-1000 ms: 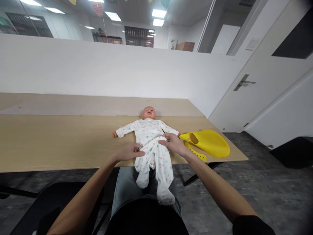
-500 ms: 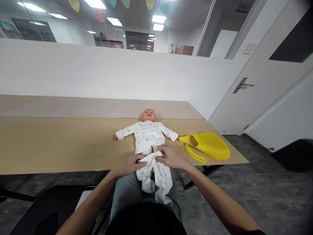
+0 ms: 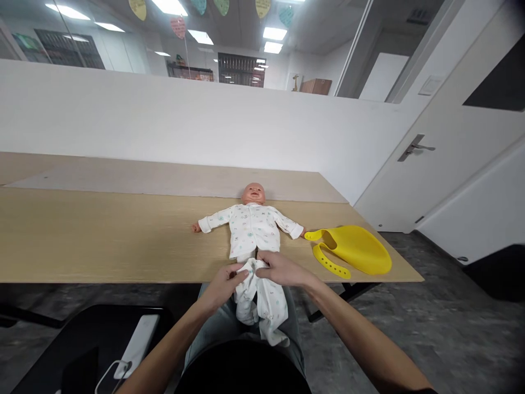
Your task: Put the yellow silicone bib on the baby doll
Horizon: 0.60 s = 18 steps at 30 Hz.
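A baby doll (image 3: 253, 193) lies on its back on the light wood table (image 3: 106, 235), wearing a white printed sleepsuit (image 3: 253, 232). The top covers its chest and arms. The suit's lower half, with its feet, hangs past the table's front edge over my lap. My left hand (image 3: 223, 287) pinches the bunched fabric at the suit's waist. Only a little to the right, my right hand (image 3: 283, 269) grips the same fabric from the other side. The doll's own legs are hidden.
A yellow silicone bib (image 3: 353, 250) lies on the table to the doll's right. Below the front edge are my jeans (image 3: 213, 312) and a black chair seat (image 3: 77, 339) holding a white object (image 3: 135, 345). A white door with a handle (image 3: 414, 148) stands at right.
Both hands have moved toward me and closer together, bringing the suit's lower half down from the doll's middle. The bib and doll stay put, while the view has tilted slightly.
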Each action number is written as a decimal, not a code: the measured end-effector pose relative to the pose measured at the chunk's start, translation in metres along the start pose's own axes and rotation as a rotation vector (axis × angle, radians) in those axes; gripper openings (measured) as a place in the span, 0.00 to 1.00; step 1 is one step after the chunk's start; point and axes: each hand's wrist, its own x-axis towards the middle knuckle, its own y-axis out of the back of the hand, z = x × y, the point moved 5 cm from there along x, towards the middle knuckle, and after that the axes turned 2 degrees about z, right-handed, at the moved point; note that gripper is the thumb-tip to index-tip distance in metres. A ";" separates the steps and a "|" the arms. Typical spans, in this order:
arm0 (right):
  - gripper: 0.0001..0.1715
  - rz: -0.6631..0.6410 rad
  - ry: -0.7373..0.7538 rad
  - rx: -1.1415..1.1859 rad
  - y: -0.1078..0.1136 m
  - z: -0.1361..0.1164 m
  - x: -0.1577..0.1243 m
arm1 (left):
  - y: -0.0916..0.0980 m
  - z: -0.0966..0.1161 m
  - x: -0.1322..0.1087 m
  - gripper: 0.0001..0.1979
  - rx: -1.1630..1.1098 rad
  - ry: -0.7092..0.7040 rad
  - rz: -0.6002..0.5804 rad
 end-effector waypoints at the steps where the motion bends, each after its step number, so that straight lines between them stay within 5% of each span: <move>1: 0.07 -0.004 -0.003 0.019 0.000 0.001 0.000 | -0.001 -0.001 0.001 0.25 -0.012 -0.018 0.020; 10: 0.07 0.010 -0.025 0.245 0.004 0.007 -0.001 | -0.003 0.006 0.008 0.22 -0.125 -0.103 0.259; 18: 0.06 0.037 0.004 0.202 0.001 0.001 0.007 | -0.015 0.008 0.001 0.21 -0.250 -0.022 0.257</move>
